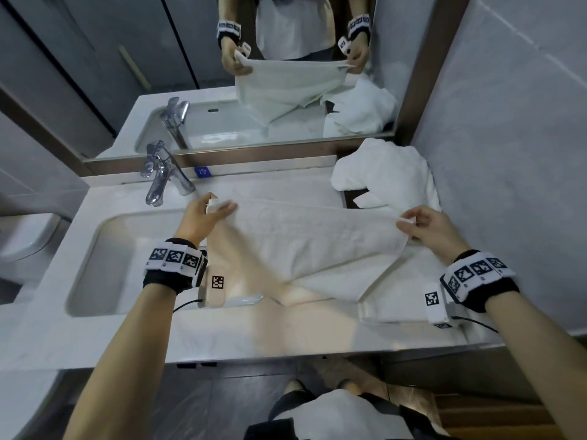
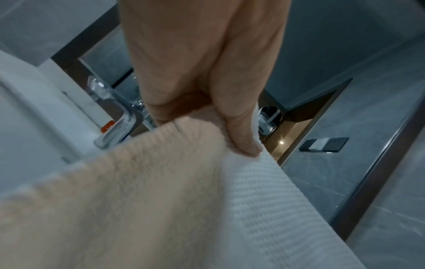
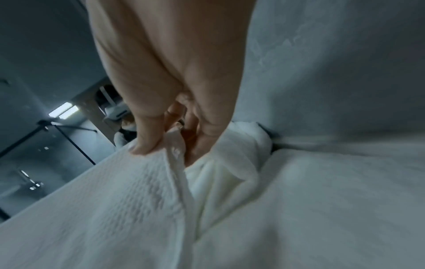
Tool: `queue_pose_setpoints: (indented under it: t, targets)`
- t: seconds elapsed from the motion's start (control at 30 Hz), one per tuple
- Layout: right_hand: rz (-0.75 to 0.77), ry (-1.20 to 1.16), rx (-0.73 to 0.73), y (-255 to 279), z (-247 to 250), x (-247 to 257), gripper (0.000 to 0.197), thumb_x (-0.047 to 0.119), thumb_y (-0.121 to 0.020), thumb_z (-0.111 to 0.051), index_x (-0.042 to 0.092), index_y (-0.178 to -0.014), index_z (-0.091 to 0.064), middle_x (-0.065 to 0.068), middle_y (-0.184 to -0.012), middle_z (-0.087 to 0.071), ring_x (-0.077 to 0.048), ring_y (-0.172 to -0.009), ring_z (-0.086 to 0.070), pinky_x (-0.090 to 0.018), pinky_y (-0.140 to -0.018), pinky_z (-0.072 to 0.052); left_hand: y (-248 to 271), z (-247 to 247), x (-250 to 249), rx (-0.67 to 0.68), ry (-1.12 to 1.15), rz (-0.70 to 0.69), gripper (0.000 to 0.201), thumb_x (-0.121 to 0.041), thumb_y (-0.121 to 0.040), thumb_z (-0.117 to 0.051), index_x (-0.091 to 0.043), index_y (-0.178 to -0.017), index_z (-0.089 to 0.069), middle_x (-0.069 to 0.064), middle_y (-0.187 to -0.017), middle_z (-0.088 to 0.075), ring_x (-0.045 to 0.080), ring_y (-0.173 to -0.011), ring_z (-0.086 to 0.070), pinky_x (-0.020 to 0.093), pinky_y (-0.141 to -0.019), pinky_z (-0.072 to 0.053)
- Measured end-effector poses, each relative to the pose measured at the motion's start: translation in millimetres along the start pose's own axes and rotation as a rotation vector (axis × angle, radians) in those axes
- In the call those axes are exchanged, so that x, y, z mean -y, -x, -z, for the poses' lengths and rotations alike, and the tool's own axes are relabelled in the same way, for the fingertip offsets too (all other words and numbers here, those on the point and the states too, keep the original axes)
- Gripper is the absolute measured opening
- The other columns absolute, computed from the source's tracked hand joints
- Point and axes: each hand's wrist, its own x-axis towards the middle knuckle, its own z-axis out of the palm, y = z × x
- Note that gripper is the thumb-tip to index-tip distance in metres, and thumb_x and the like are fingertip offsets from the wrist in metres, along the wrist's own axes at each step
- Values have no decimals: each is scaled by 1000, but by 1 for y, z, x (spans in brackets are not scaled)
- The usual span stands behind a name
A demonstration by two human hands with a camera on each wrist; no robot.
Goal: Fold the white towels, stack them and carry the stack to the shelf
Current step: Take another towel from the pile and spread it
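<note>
A white towel [image 1: 305, 242] hangs stretched between my two hands above the vanity counter, its lower part draped onto the counter. My left hand [image 1: 212, 208] pinches the towel's left corner near the faucet; in the left wrist view the thumb and fingers [image 2: 241, 138] clamp the towel [image 2: 161, 191] edge. My right hand [image 1: 413, 222] pinches the right corner; in the right wrist view the fingers [image 3: 147, 138] grip the towel [image 3: 126, 191] hem. A crumpled pile of white towels [image 1: 387, 173] lies at the back right corner of the counter.
A chrome faucet [image 1: 162, 173] stands behind the basin [image 1: 104, 249] at the left. The mirror [image 1: 254, 74] runs along the back of the white counter [image 1: 95, 341]. A tiled wall [image 1: 508, 154] closes the right side.
</note>
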Motion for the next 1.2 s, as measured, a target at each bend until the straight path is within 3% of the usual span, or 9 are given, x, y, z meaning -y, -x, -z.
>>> queue_pose_setpoints:
  t: [0.17, 0.37, 0.57, 0.63, 0.93, 1.0, 1.07, 1.13, 1.2]
  targets:
    - [200, -74, -157, -2, 3, 58, 22, 6, -87, -62, 26, -80, -57, 5, -84, -63, 10, -67, -62, -10, -69, -50, 9, 21, -40, -114, 133, -162, 17, -21, -77, -75, -26, -69, -61, -16, -62, -69, -5, -57, -62, 11, -53, -48]
    - [521, -82, -280, 16, 28, 149, 21, 11, -91, -57, 30, -87, -49, 9, -86, -57, 7, -73, -55, -20, -78, -45, 31, 41, -103, -179, 231, -375, 17, -25, -82, -70, -28, -70, -58, -17, -60, -65, -6, -55, -58, 10, -50, -45]
    - [773, 20, -426, 47, 47, 191, 6, 29, -96, -44, 32, -97, -39, 35, -81, -54, 16, -77, -49, -6, -77, -37, 48, 51, -131, -168, 338, -490, 35, -31, -90, -58, -30, -59, -41, -17, -52, -47, -2, -49, -40, 14, -44, -32]
    - [791, 45, -455, 48, 49, 191, 3, 32, -96, -41, 32, -98, -38, 29, -83, -52, 16, -77, -47, -5, -77, -35, 48, 49, -130, -156, 354, -486, 33, -35, -91, -56, -29, -62, -41, -18, -53, -48, -3, -50, -41, 14, -45, -34]
    - [439, 87, -273, 0, 29, 136, 24, 10, -91, -55, 33, -89, -51, 15, -86, -53, 16, -68, -53, -6, -70, -40, -7, 18, -50, -139, 90, -205, 24, -34, -91, -57, -15, -105, -59, -7, -90, -64, 4, -79, -59, 21, -73, -49]
    - [354, 147, -252, -20, 17, 118, 14, 7, -92, -54, 18, -99, -58, 6, -94, -59, 13, -75, -55, -2, -71, -38, -21, 4, -32, -139, 86, -125, 22, -28, -92, -57, -8, -97, -64, -12, -72, -65, -1, -67, -59, 16, -66, -47]
    - [288, 204, -256, -38, 5, 103, 21, 6, -92, -52, 2, -111, -59, -12, -109, -61, -9, -92, -58, -9, -77, -40, -33, -11, -18, -127, 127, -48, 19, -24, -92, -58, -7, -89, -65, -10, -60, -64, 1, -55, -57, 13, -55, -46]
    - [234, 235, -255, -52, -4, 90, 25, 6, -92, -49, 2, -115, -58, -16, -111, -59, -24, -100, -55, -22, -83, -40, -43, -26, -8, -135, 141, 29, 21, -24, -91, -59, -4, -100, -63, 1, -71, -61, 9, -60, -55, 14, -53, -47]
    - [178, 275, -269, -61, -11, 79, 30, 6, -91, -47, 7, -119, -55, -9, -106, -53, -24, -97, -52, -28, -87, -41, -52, -40, -3, -160, 144, 57, 13, -24, -90, -61, -12, -90, -62, 1, -71, -58, 10, -62, -54, 9, -49, -47]
